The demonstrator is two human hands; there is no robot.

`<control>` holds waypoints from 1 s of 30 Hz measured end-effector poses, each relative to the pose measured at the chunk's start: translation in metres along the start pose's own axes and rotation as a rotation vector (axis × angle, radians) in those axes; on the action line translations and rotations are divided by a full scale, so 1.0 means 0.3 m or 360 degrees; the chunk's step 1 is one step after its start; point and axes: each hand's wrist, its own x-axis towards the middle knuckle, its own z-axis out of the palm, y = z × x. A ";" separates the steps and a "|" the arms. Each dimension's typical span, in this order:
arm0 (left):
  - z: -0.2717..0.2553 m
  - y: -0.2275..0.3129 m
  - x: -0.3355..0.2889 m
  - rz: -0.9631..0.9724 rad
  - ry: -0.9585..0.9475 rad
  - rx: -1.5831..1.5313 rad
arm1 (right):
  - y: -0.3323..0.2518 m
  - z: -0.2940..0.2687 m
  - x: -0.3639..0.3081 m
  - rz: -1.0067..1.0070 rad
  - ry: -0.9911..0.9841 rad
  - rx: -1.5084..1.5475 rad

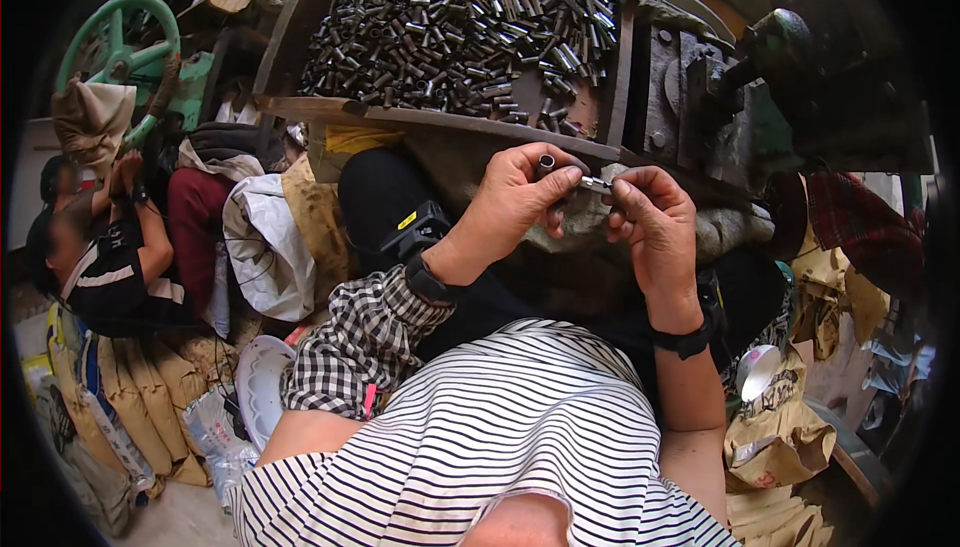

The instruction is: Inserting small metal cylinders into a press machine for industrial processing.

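My left hand (515, 197) is closed, with a short dark metal tube (546, 162) between its fingers, the hollow end facing up. A small shiny metal piece (596, 184) bridges the gap between both hands' fingertips. My right hand (652, 215) pinches the other end of that piece with thumb and forefinger; its exact kind is too small to tell. Both hands are above my lap, just short of a wooden tray (460, 119) heaped with many loose short metal tubes (450, 32).
A dark, greasy machine (715, 97) stands right of the tray. At the far left is a green handwheel (120, 52), with another person (110, 237) seated below it. A white plastic basket (262, 387) sits by my left side. Brown paper sacks (780, 437) lie at right.
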 end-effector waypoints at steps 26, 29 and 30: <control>0.329 -0.024 -0.040 -0.0176 -0.0328 0.0595 | -0.110 -0.276 -0.223 0.0146 -0.0360 0.0113; 0.366 -0.077 -0.036 -0.0178 -0.0300 0.0451 | -0.067 -0.299 -0.235 -0.0006 -0.0220 0.0206; 0.374 -0.088 -0.025 -0.0211 -0.0244 0.0340 | -0.062 -0.308 -0.234 -0.0086 -0.0174 0.0255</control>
